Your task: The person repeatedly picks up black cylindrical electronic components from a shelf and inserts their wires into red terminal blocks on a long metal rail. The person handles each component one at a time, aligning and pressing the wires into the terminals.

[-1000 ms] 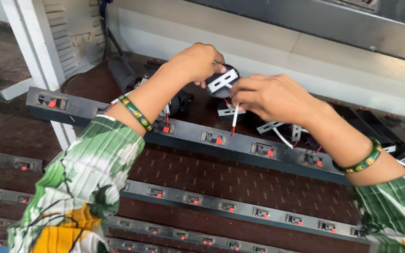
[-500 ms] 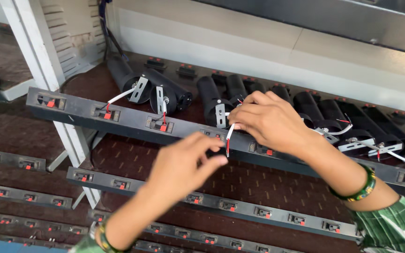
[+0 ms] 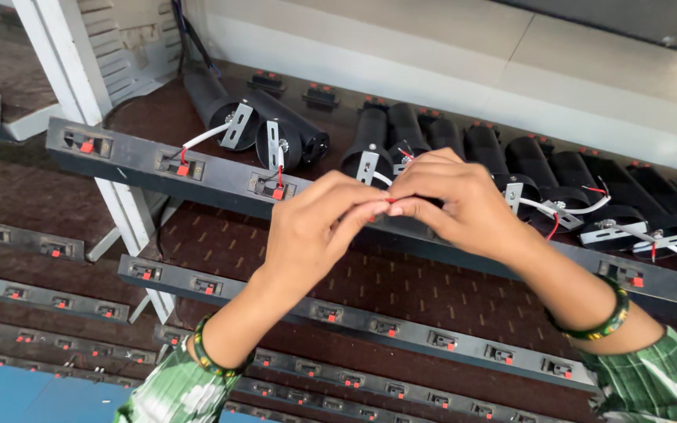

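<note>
Two hands are meeting in the head view, over the upper grey terminal rail (image 3: 221, 182). Your left hand (image 3: 319, 223) is pinching narrowly, fingertips closing on a thin red wire end (image 3: 391, 200); your right hand (image 3: 452, 200) is curling tight around the same lead, just in front of a black cylindrical lamp (image 3: 370, 145). That wire is looking light, limp and easily kinked, so you are best gripping it close to the tip. More black lamps (image 3: 538, 168) are lying in a row behind the rail.
</note>
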